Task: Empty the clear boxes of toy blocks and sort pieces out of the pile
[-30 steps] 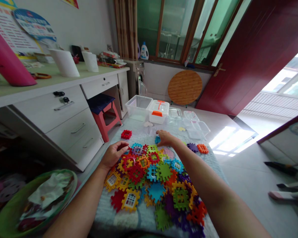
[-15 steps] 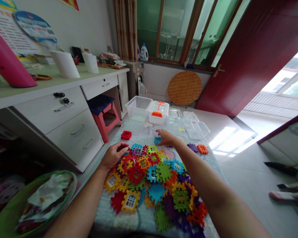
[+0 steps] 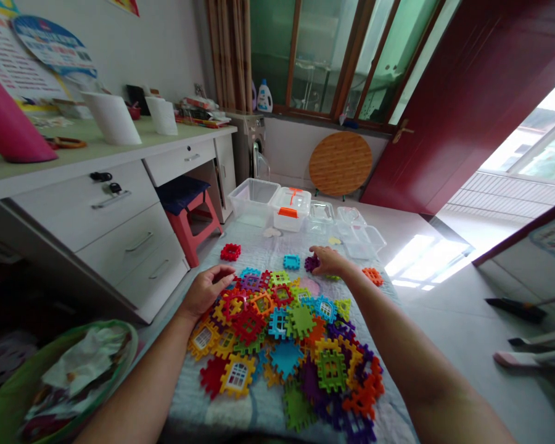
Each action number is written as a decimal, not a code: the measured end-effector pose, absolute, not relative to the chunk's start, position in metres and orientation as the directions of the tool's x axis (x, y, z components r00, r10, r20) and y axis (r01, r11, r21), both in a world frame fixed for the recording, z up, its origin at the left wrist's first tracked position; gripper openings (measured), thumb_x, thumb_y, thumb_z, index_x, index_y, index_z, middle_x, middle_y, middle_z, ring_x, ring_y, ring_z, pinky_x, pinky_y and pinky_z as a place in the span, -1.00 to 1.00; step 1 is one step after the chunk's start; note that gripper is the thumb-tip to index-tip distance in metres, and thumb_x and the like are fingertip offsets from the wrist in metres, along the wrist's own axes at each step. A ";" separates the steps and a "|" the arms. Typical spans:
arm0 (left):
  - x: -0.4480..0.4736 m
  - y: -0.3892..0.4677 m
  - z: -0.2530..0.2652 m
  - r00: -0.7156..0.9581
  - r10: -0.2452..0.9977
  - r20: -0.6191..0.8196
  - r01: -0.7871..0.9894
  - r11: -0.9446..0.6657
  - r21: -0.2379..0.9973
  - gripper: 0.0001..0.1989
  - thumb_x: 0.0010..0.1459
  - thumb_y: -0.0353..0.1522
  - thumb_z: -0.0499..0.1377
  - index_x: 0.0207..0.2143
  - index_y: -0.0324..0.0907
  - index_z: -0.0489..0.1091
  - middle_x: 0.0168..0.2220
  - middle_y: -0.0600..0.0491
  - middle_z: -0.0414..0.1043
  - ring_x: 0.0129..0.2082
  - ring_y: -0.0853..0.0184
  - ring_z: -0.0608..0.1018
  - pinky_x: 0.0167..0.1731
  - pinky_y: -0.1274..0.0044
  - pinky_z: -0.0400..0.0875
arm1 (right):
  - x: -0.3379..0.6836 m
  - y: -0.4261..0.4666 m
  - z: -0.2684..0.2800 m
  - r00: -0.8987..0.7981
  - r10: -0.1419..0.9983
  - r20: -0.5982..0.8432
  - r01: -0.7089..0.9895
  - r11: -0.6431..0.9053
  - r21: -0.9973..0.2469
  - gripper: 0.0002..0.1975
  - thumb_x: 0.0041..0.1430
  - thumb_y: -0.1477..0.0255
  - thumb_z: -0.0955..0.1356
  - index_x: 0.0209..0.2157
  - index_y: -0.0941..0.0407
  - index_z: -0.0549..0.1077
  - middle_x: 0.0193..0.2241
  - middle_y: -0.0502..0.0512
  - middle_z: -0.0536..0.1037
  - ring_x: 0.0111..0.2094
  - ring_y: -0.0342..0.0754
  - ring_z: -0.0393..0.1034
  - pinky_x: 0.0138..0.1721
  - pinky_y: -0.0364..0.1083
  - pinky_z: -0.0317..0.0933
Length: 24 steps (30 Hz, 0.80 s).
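My right hand point(image 3: 329, 261) reaches to the far side of the heap, its fingers closed on a purple interlocking block point(image 3: 311, 264). Just left of it lies a blue hollow block point(image 3: 291, 262). My left hand point(image 3: 209, 288) rests at the heap's left edge, fingers loosely bent and thumb apart, with nothing visible in it. Between my arms spreads a heap of colourful notched plastic blocks point(image 3: 302, 321), some with window inserts, such as a yellow window block point(image 3: 238, 375). A red block point(image 3: 230, 251) stands apart at the left, an orange block point(image 3: 372, 276) at the right.
Behind the blocks stand a clear open bin point(image 3: 254, 213), a lidded clear box point(image 3: 290, 217) with orange latches and several clear lids or trays point(image 3: 359, 242). A white desk point(image 3: 106, 216) and a red stool point(image 3: 192, 216) are left; a green basket point(image 3: 129, 345) sits lower left.
My right hand has left the blue block, which now lies uncovered, and shifted right; its fingers are now on a purple block. My left hand has barely moved.
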State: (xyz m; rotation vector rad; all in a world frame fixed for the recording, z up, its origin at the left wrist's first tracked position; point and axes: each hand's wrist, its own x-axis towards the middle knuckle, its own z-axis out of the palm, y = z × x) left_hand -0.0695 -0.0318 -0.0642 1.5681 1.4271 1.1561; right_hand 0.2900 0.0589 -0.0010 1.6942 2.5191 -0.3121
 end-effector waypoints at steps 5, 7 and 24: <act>-0.068 -0.032 -0.062 -0.010 0.991 0.137 0.354 -0.124 0.927 -0.62 0.07 -0.10 0.22 -0.19 -0.18 0.50 -0.19 -0.01 0.57 -0.14 0.16 0.57 -0.05 0.40 0.40 | 0.288 0.058 -0.001 -0.382 0.909 -0.167 0.923 0.365 -0.123 -0.20 -0.10 0.40 0.41 0.23 0.18 0.23 0.01 0.34 0.49 0.01 0.24 0.36 -0.06 0.07 0.21; -0.068 -0.032 -0.061 -0.006 0.991 0.133 0.353 -0.123 0.927 -0.62 0.08 -0.09 0.22 -0.19 -0.18 0.49 -0.19 -0.02 0.57 -0.13 0.16 0.57 -0.04 0.39 0.40 | 0.288 0.057 -0.004 -0.384 0.908 -0.164 0.922 0.368 -0.121 -0.20 -0.11 0.42 0.41 0.23 0.18 0.22 0.02 0.35 0.48 0.01 0.25 0.36 -0.05 0.09 0.20; -0.068 -0.033 -0.061 -0.013 0.992 0.127 0.344 -0.115 0.932 -0.62 0.07 -0.09 0.23 -0.20 -0.18 0.50 -0.20 -0.01 0.58 -0.17 0.16 0.58 -0.07 0.39 0.41 | 0.284 0.057 -0.008 -0.407 0.904 -0.128 0.911 0.391 -0.134 -0.15 -0.14 0.43 0.45 0.25 0.15 0.20 0.12 0.36 0.38 0.08 0.28 0.28 0.02 0.15 0.18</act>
